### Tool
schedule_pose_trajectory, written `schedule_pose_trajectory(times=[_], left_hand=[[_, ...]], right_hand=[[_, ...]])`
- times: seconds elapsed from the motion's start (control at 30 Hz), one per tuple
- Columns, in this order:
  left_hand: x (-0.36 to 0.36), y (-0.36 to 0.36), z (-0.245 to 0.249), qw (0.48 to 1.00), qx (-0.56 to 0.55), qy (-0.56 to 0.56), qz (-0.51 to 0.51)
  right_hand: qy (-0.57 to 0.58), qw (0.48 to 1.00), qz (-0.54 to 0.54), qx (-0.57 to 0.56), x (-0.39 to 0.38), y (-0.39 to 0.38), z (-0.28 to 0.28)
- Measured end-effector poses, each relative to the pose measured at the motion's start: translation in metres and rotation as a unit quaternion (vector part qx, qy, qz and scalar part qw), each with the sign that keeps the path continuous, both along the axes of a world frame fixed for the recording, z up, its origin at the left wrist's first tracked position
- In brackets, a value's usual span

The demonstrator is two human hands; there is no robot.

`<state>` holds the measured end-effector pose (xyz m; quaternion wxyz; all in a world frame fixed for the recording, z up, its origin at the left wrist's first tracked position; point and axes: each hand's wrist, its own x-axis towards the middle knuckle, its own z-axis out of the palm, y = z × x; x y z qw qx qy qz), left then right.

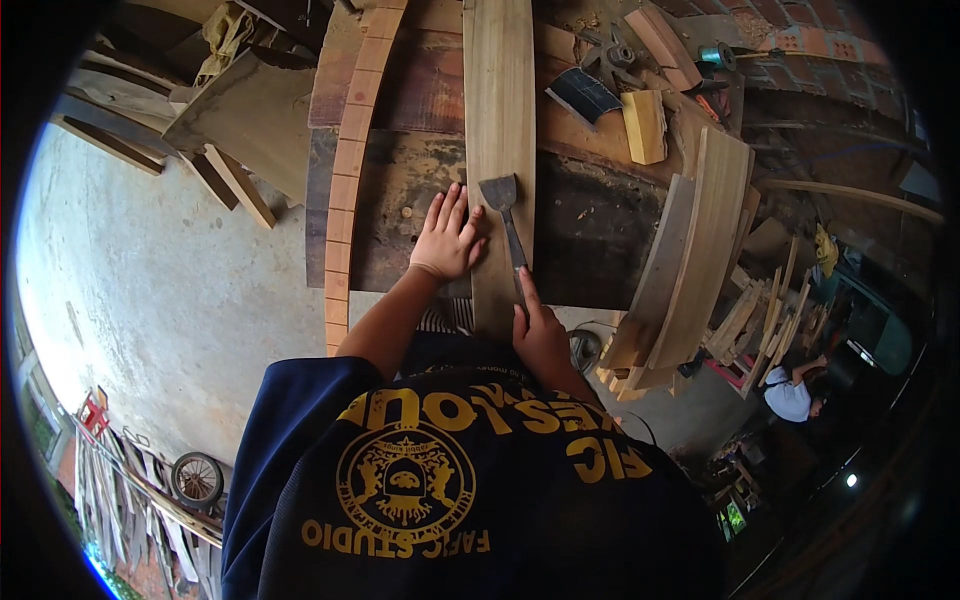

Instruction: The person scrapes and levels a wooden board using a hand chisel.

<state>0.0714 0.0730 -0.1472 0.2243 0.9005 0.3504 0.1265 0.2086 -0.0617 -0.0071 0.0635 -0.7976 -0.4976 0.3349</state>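
A long pale wooden board point(499, 90) lies on the dark, stained workbench point(400, 160), running away from my body. My right hand point(538, 325) grips a scraper point(509, 220) near the board's close end, index finger stretched along its handle. The scraper's wide flat blade rests on the board's face, pointing away from me. My left hand point(448, 238) lies flat with fingers spread, partly on the bench and touching the board's left edge. Left of it runs a narrow, slightly curved wooden strip point(348, 160) with evenly spaced dark cross lines.
Sandpaper point(584, 97) and a yellowish wood block point(644, 127) lie at the bench's back right. Several planks point(700, 240) lean along the right side. A person in a white shirt point(788, 396) is farther right. Scrap wood point(240, 120) stands at the left.
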Motion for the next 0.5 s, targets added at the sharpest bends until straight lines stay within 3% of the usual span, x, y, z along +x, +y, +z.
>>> schedule_pose_trajectory(times=[0.07,0.23,0.5], left_hand=[[-0.001,-0.001,-0.003,1.000,0.004,-0.002,-0.011],[0.000,-0.001,-0.002,1.000,0.007,-0.011,-0.007],[-0.001,0.000,-0.001,1.000,0.010,-0.017,-0.007]], right_hand=[[0.012,0.999,-0.010,-0.030,-0.001,0.012,0.005],[-0.003,0.999,-0.013,0.045,0.001,0.087,-0.004],[0.008,1.000,-0.013,-0.002,-0.003,0.034,0.013]])
